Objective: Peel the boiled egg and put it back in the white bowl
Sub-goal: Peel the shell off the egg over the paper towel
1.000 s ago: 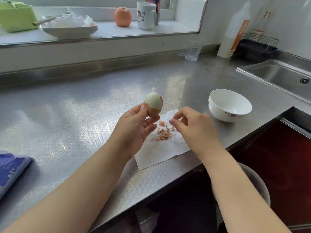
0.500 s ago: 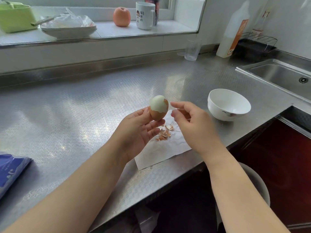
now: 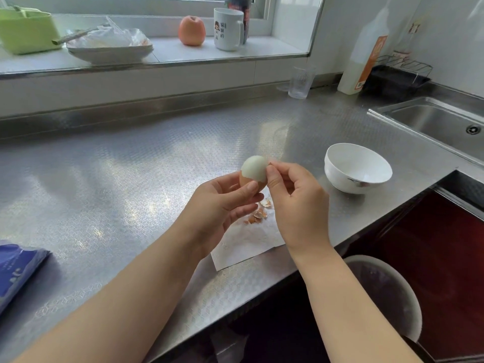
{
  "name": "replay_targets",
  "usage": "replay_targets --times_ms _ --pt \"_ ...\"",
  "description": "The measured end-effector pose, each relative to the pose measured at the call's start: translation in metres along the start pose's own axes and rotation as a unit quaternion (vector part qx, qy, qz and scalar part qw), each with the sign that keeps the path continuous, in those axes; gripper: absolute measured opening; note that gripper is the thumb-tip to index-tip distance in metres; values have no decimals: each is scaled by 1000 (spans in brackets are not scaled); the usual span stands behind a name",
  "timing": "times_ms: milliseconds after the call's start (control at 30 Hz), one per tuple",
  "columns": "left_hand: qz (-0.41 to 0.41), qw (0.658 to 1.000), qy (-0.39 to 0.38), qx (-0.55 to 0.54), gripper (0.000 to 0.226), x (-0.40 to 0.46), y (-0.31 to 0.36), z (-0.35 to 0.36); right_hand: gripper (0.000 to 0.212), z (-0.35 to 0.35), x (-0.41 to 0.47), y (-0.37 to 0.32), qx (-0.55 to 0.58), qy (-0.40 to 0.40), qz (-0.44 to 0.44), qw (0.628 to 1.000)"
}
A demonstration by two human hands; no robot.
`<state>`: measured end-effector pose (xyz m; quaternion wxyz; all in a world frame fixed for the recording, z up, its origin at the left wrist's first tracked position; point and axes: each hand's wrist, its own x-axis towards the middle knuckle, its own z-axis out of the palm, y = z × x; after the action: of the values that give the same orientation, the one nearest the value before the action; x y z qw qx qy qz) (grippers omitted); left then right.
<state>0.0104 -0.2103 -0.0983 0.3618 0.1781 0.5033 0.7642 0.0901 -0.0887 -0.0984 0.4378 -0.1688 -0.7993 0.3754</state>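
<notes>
A boiled egg is held upright above the steel counter, its top half bare and white, its lower half still in brown shell. My left hand grips it from below with thumb and fingers. My right hand pinches at the egg's right side with thumb and forefinger, where a small bit of shell shows. The white bowl stands empty to the right of my hands. Brown shell pieces lie on a white paper towel under my hands.
A sink is set in the counter at the right, with a glass and a white bottle behind. The sill carries an apple, a mug, a plate and a green box. A blue bag lies left; a bin stands below the counter edge.
My right hand rose from the shell pieces on the paper towel to the egg and now pinches at its right side. My left hand shifted the egg slightly to the right.
</notes>
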Motion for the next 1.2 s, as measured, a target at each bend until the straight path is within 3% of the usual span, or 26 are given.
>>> replay_targets --times_ms 133,267,533,800,967,1033,1133,1200 --pt "12 999 42 -8 59 0 -1 2 14 0 -1 -1 29 10 36 999" --pt "4 999 37 -8 48 0 -1 1 13 0 2 -4 119 2 113 987" --pt "-39 997 10 -69 31 1 1 -2 16 -6 14 -3 303 -10 272 913" --pt "-48 995 11 -85 25 1 2 -2 14 -10 19 2 351 18 309 884" --pt "-41 995 33 -88 26 1 4 -3 11 -16 25 6 341 29 299 891" --pt "-38 994 38 -90 26 1 5 -3 11 -19 27 9 284 25 266 921" --pt "-31 994 39 -95 26 0 5 -2 5 -24 21 12 122 -70 189 972" --pt "-23 994 40 -102 29 0 6 -1 23 -24 13 14 29 -153 156 975"
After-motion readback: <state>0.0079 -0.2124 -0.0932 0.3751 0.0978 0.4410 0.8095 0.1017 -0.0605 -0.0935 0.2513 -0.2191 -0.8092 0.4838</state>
